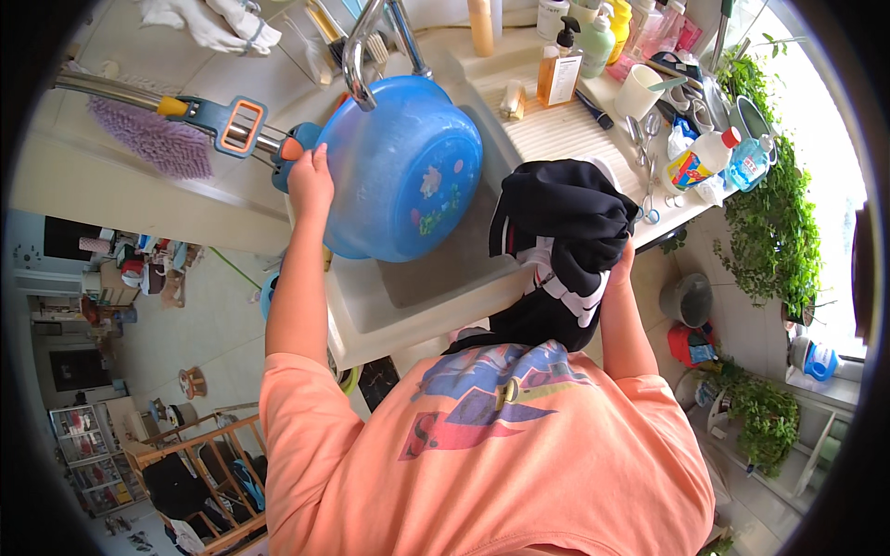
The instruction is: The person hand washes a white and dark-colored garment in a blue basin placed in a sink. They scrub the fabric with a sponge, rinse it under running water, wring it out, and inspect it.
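A blue plastic basin (403, 167) stands tilted in the sink (424, 278), its printed underside facing right, below the chrome faucet (358, 62). My left hand (311, 182) is at the basin's left rim, beside a mop's orange and blue fitting (292, 148); its fingers are partly hidden, so its exact hold cannot be told. On the right, my right hand (621, 264) grips a bundled black garment with white parts (563, 215), held over the sink's right edge. Part of the dark cloth hangs down against the front of my orange shirt.
Pump bottles (560, 66), a white cup (636, 92), scissors (650, 201) and a red-capped bottle (702, 160) stand or lie on the right ledge. A purple chenille mop head (149, 135) is at the left. A grey bucket (686, 300) and plants (772, 229) are farther right.
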Available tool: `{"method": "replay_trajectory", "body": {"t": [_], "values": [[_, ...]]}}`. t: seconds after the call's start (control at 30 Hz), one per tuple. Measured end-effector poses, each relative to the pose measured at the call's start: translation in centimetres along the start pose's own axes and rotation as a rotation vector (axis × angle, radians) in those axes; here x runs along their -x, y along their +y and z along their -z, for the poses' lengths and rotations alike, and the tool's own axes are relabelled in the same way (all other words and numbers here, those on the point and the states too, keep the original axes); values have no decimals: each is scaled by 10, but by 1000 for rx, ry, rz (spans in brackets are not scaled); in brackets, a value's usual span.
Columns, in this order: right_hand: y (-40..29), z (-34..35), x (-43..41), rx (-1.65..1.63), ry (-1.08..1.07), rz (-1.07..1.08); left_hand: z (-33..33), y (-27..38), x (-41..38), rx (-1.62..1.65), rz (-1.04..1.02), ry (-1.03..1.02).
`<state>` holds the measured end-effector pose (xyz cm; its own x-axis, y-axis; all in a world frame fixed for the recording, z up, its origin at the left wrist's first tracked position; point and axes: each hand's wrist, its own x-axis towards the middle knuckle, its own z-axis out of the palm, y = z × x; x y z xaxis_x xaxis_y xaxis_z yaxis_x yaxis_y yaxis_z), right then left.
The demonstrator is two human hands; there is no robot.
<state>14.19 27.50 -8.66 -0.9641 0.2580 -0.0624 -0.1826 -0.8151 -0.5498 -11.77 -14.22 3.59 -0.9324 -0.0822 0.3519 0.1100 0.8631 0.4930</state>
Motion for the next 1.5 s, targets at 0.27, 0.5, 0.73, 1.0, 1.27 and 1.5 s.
{"method": "replay_trajectory", "body": {"t": [0.27,0.5,0.73,1.0,1.27,1.5], "values": [[-2,14,-3,-47,-51,54,10,-38,-18,143,232,-125],[-3,3,-3,-71,-75,78,38,4,11,597,348,-273],[-5,13,2,-79,-97,119,13,44,132,402,-108,-382],[-7,0,11,-68,24,136,-39,-19,205,-26,-634,-465],[-3,-12,12,-21,30,128,-48,-58,185,179,-429,-887],[3,-10,5,-14,28,132,-65,-28,24,246,-546,-494]]}}
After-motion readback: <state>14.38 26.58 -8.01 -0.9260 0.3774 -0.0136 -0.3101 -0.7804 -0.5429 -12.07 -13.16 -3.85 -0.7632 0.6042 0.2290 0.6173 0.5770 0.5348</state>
